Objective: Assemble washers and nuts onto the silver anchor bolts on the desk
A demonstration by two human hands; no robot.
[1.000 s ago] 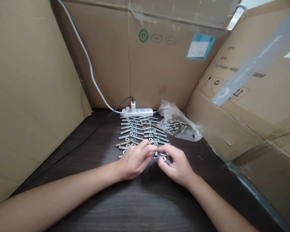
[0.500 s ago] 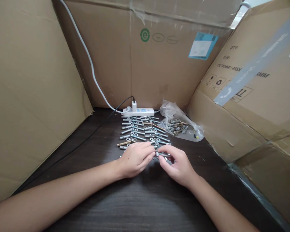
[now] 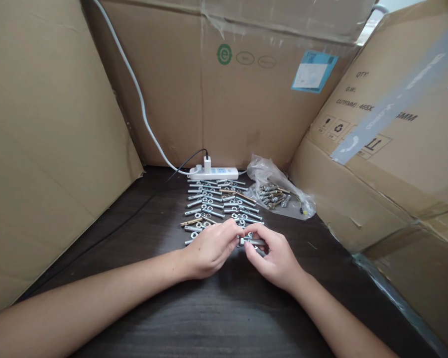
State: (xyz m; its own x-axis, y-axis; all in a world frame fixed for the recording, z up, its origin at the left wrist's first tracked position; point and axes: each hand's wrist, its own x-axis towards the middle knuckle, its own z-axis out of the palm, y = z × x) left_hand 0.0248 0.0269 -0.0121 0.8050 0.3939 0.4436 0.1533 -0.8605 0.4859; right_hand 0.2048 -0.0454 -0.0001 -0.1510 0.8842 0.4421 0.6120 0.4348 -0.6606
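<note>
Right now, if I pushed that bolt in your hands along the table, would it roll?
Probably only a little: the bolt is a round rod, but the nut on its end would likely make it curve or stop. It looks like metal, so likely stiff and heavy for its size. Its shine suggests it may be slippery.

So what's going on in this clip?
A person holds one bolt in both hands: the right hand grips its shaft, the left hand pinches its end. They sit at the near end of rows of bolts on a dark table. A plastic bag of hardware lies right, a power strip behind.
</note>
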